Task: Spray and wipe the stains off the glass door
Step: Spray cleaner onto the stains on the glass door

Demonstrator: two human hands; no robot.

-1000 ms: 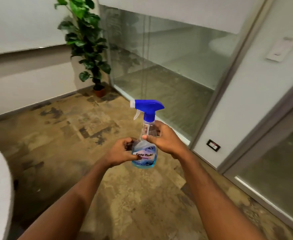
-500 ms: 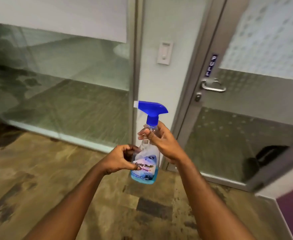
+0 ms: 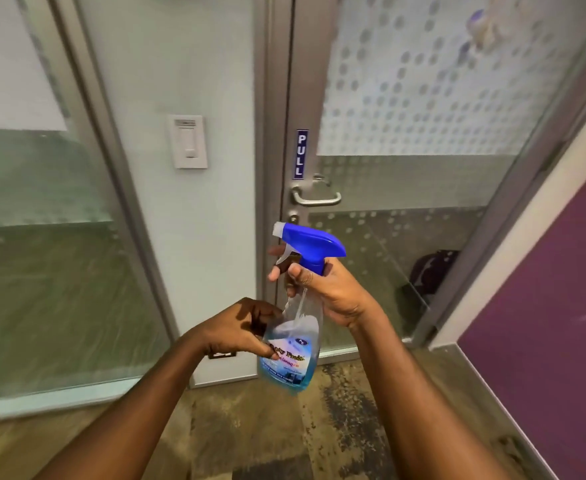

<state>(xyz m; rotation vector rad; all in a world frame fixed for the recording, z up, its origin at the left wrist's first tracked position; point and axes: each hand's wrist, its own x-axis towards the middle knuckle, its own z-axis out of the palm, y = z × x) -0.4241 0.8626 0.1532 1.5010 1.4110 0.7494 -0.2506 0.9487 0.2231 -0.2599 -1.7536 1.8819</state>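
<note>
A clear spray bottle (image 3: 293, 351) with a blue trigger head and blue liquid is upright in front of me. My right hand (image 3: 326, 289) grips its neck just under the trigger, fingers wrapped around the front. My left hand (image 3: 246, 329) pinches the bottle's lower body by the label. The glass door (image 3: 423, 188) stands straight ahead, with a dotted frosted band, a blue PULL sticker (image 3: 300, 154) and a metal lever handle (image 3: 315, 198). A smudge (image 3: 481, 29) shows on the glass at the top right.
A white wall switch (image 3: 188, 141) sits on the panel left of the door. A glass wall (image 3: 42, 258) runs along the left. A purple wall (image 3: 554, 323) closes in on the right. A dark bag (image 3: 431, 271) lies behind the door glass. The floor is mottled brown.
The view has swung right from the plant corner to face the door, which is now nearer. My right hand has slid up the bottle's neck towards the trigger.
</note>
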